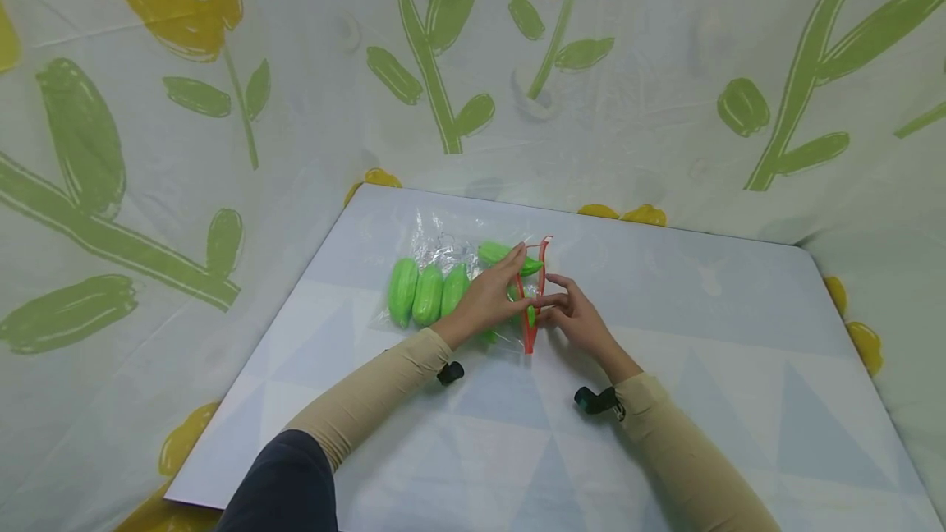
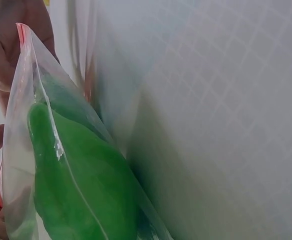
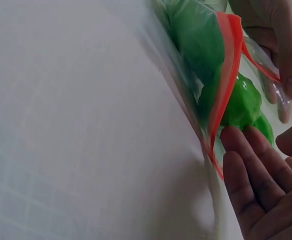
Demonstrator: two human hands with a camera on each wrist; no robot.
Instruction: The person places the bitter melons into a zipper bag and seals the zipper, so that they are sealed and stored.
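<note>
A clear zip bag (image 1: pixel 436 240) with a red strip (image 1: pixel 530 327) along its mouth lies on the table and holds several green toy vegetables (image 1: pixel 417 294). My left hand (image 1: pixel 517 259) reaches over the bag and pinches the upper lip of the mouth. One of its fingers (image 3: pixel 286 55) lies over the plastic beside the red strip (image 3: pixel 227 75). My right hand (image 1: pixel 553 300) holds the other lip at the strip, its fingers (image 3: pixel 251 175) just under it. The mouth is slightly parted. In the left wrist view a green piece (image 2: pixel 80 185) fills the bag (image 2: pixel 20 150).
The pale table (image 1: pixel 709 368) has a blue triangle pattern and rounded far corners. A cloth (image 1: pixel 185 146) printed with yellow flowers and green leaves hangs round its back and sides. Black wrist mounts (image 1: pixel 594 401) sit on both sleeves.
</note>
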